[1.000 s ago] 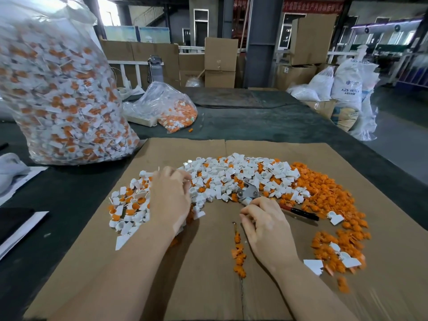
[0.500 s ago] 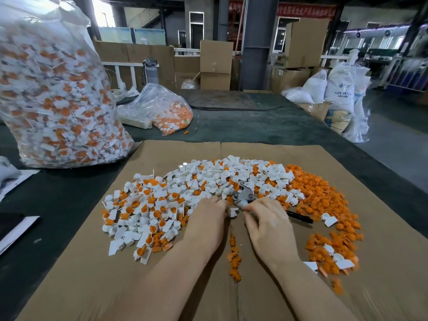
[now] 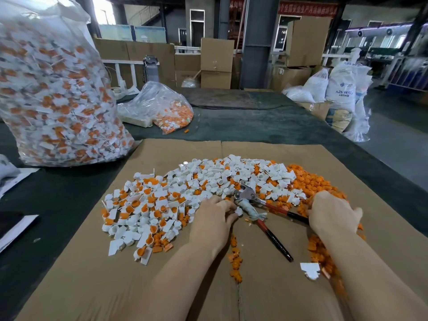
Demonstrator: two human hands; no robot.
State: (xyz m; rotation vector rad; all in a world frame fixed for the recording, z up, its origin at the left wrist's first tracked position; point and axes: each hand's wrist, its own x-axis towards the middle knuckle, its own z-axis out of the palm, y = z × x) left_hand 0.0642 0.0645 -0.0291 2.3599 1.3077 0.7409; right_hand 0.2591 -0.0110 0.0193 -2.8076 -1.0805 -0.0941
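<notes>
A heap of white plastic pieces with orange caps [image 3: 176, 200] lies on a cardboard sheet [image 3: 92, 274]. Loose orange caps [image 3: 310, 179] are piled at its right end. Pliers [image 3: 249, 196] with red and black handles lie open on the cardboard, jaws toward the heap. My left hand [image 3: 213, 221] sits just left of the pliers' head, its curled fingertips pinching a small white piece [image 3: 239, 211]. My right hand [image 3: 331, 216] hovers, blurred, over the orange caps to the right of the pliers, back up and fingers hidden.
A big clear bag of the same parts [image 3: 53, 89] stands at the left on the dark table [image 3: 254, 126]. A smaller bag [image 3: 162, 107] lies behind the cardboard. A short row of orange caps [image 3: 235, 260] lies between my arms. Cartons and sacks stand beyond.
My left hand came from the heap's left end to the pliers' head. My right hand left the pliers and swung right over the orange caps; the pliers now lie open.
</notes>
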